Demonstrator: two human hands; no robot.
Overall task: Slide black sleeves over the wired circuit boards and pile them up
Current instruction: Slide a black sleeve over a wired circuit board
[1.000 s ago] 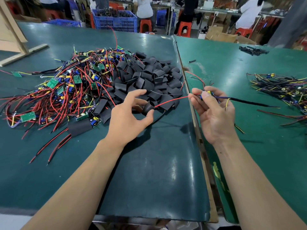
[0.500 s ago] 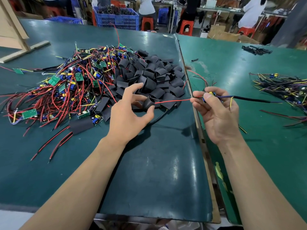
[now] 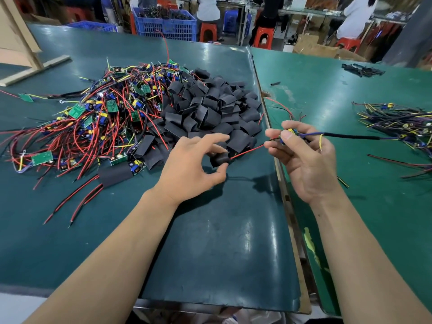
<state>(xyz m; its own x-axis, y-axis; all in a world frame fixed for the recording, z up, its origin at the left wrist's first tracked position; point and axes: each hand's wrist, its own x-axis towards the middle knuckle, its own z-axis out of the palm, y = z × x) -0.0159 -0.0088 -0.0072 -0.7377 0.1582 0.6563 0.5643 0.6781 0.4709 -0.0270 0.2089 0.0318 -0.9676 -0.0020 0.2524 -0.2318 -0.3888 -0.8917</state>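
Left fingers: curled round one black sleeve, thumb below, forefinger stretched above; sleeve held just above the counter, at the near edge of the sleeve heap.
Right fingers: pinching a small board between thumb and forefinger, palm turned up, other fingers loosely bent beneath.
Left hand: near the seam between the two counters, close to the right hand but apart from it.
Wires: red wire running from the board straight into the mouth of the sleeve; dark lead trailing off to the right toward the far bundle.
Step in hand: threading, probably; wire end already at or inside the sleeve, board itself not yet covered.
Next move: likely to draw the sleeve along the red wire and over the board, keeping the wire taut and the sleeve mouth open.
Care needed: board corners may catch on the sleeve edge.
Bare boards: tangled on the left, with red and black wires.
Finished pile: cannot tell which heap; one sleeved board lying near the tangle.
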